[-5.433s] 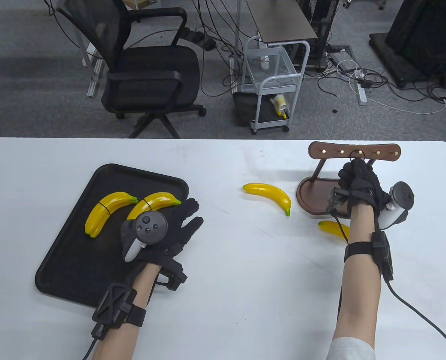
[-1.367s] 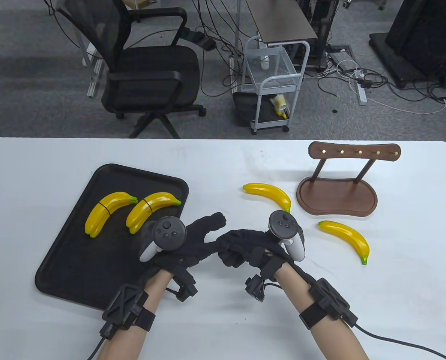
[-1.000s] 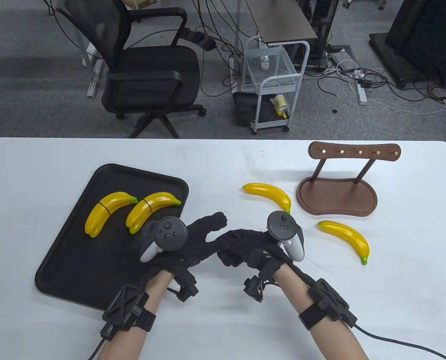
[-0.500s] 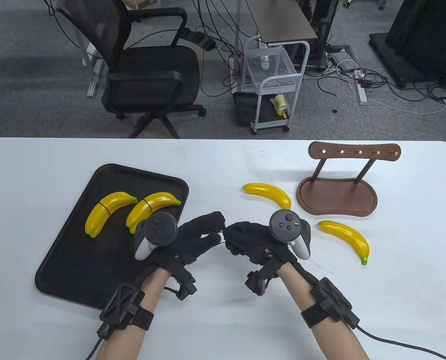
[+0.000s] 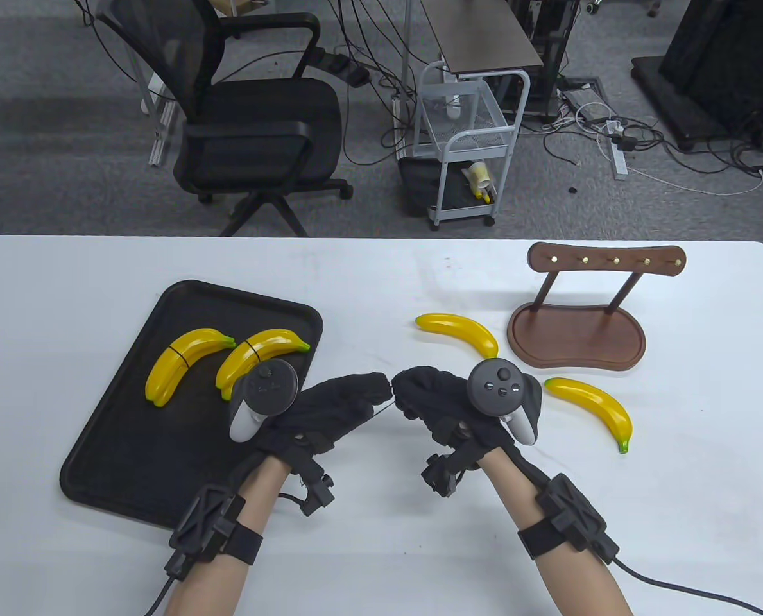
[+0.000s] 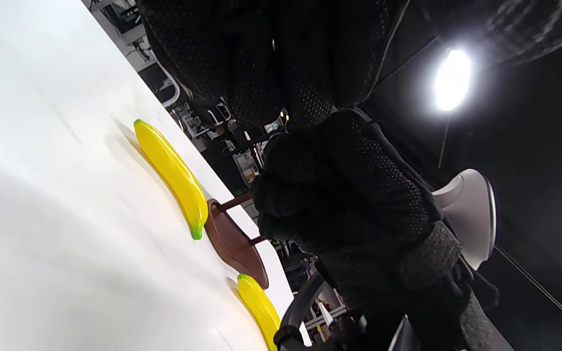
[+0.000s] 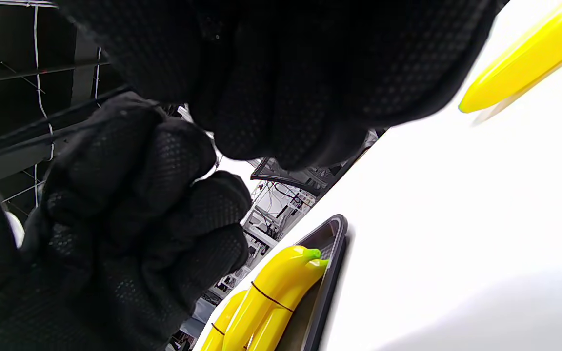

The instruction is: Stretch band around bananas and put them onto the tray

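My two hands meet at mid-table, fingers curled and fingertips together. The left hand [image 5: 349, 398] and right hand [image 5: 423, 391] each pinch a thin black band [image 5: 385, 403], which shows only as a short line between them. Two loose yellow bananas lie to the right: one banana [image 5: 459, 330] beyond the right hand, the other banana [image 5: 593, 404] beside it. The black tray [image 5: 118, 462] on the left holds two banded banana pairs, the left pair [image 5: 185, 362] and the right pair [image 5: 256, 358]. The right wrist view shows a banded pair [image 7: 271, 297].
A brown wooden hook rack [image 5: 583, 321] with an oval base stands at the back right, its hooks bare. An office chair [image 5: 253, 128] and a small white cart [image 5: 468, 141] stand on the floor beyond the table's far edge.
The right hand took the band from the rack and brought it to the left hand. In the last second both hands shifted slightly forward and their fingertips closed together on the band.
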Available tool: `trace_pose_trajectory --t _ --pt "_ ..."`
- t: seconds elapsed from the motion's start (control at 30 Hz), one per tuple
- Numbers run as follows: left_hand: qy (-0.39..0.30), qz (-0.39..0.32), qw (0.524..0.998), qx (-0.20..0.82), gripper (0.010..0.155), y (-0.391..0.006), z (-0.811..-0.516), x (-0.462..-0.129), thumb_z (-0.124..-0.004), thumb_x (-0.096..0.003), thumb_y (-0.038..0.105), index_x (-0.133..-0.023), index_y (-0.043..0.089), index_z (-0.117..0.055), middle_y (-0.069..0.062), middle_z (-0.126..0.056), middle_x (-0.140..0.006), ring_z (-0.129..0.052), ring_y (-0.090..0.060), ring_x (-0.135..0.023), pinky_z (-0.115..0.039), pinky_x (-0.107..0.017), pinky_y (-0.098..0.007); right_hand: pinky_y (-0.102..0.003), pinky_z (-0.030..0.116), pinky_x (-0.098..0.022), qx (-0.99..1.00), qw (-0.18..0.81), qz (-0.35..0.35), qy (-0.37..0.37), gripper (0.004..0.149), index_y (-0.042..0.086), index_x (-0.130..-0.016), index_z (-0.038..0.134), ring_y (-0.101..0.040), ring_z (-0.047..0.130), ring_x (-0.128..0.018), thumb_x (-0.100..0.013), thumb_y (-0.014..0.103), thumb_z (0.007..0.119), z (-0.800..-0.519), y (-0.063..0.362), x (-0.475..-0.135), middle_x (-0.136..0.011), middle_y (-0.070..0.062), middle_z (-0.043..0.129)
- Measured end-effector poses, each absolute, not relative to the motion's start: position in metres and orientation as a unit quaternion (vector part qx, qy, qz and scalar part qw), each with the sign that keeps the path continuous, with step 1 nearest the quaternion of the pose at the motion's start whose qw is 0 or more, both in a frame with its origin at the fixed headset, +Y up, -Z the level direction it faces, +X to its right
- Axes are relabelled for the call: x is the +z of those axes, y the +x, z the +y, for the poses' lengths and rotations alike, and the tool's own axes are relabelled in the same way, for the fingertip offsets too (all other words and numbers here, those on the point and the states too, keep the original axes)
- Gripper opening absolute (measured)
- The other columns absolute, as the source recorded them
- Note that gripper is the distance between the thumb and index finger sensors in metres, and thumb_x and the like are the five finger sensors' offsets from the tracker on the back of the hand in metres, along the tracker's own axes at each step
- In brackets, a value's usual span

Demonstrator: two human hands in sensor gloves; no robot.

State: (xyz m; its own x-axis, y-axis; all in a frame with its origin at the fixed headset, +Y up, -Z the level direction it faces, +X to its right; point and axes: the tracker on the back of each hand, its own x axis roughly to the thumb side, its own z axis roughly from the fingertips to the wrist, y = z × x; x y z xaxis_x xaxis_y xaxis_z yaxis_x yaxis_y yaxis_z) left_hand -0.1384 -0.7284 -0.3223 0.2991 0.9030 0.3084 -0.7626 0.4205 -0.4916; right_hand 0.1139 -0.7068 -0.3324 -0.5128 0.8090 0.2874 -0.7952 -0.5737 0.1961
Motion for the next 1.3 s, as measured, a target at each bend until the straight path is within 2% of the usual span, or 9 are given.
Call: trace_pose_trajectory --t 0.47,0.77,1.1,1.3 --pt "-0.132 -0.292 0.786 0.528 0.061 -0.136 -0.726 -0.323 -0.070 -0.0464 0.059 -0.100 0.031 -0.074 0.006 -0.082 -0.107 -0.084 -0.029 -0.100 -0.068 -0.078 -0.050 -0.048 0.084 -0.041 0.843 0.500 0.079 0.180 0.038 0.010 -0.088 0.081 -0.031 0.099 -0.058 -0.056 0.029 0.072 -0.724 0.111 -0.337 -0.076 -0.012 0.094" --pt "-0.147 -0.289 0.771 0.549 0.062 -0.138 -0.729 -0.325 -0.070 -0.0469 0.059 -0.101 0.028 -0.072 0.003 -0.085 -0.105 -0.089 -0.026 -0.095 -0.071 -0.076 -0.048 -0.048 0.083 -0.044 0.823 0.515 0.120 0.208 0.039 0.011 -0.091 0.078 -0.031 0.097 -0.062 -0.055 0.026 0.069 -0.733 0.105 -0.338 -0.079 -0.011 0.092" --pt "-0.149 -0.285 0.780 0.537 0.063 -0.141 -0.732 -0.326 -0.067 -0.0477 0.059 -0.102 0.027 -0.070 0.003 -0.085 -0.103 -0.090 -0.023 -0.094 -0.071 -0.076 -0.046 -0.048 0.081 -0.047 0.809 0.531 0.127 0.217 0.041 0.011 -0.093 0.076 -0.032 0.095 -0.065 -0.057 0.028 0.070 -0.740 0.104 -0.337 -0.083 -0.012 0.089" --pt "-0.136 -0.287 0.806 0.499 0.066 -0.144 -0.723 -0.325 -0.066 -0.0482 0.059 -0.105 0.025 -0.066 0.001 -0.082 -0.107 -0.087 -0.026 -0.098 -0.069 -0.076 -0.048 -0.050 0.080 -0.049 0.807 0.530 0.131 0.223 0.044 0.011 -0.095 0.075 -0.035 0.094 -0.069 -0.058 0.033 0.070 -0.737 0.110 -0.339 -0.087 -0.013 0.088"
